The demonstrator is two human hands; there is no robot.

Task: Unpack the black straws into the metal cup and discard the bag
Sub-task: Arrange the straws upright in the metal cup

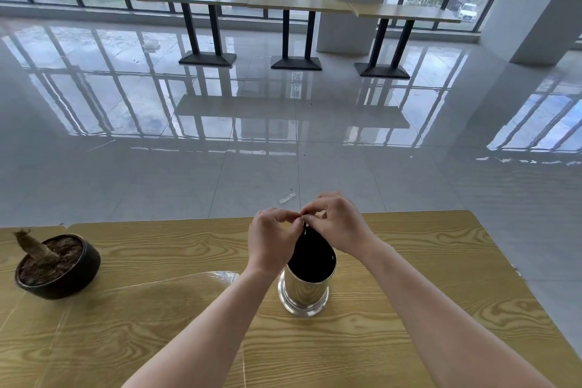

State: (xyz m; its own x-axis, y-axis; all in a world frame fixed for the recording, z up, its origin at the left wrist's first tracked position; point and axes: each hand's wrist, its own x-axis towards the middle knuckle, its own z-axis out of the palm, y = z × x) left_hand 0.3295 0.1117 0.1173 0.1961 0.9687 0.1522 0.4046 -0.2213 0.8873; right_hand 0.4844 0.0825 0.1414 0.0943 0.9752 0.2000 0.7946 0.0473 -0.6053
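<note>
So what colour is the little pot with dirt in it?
The pot is black, clearest in the head view.

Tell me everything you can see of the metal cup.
The metal cup is a shiny silver cylinder with a flared ring base, standing upright on the wooden table. A bundle of black straws fills its mouth and rises above the rim, where the left hand and right hand pinch its top.

Your left hand [273, 238] and right hand [338, 224] pinch the top of black straws [310, 258] standing in the metal cup [304, 293] on a wooden table [425, 293].
</note>
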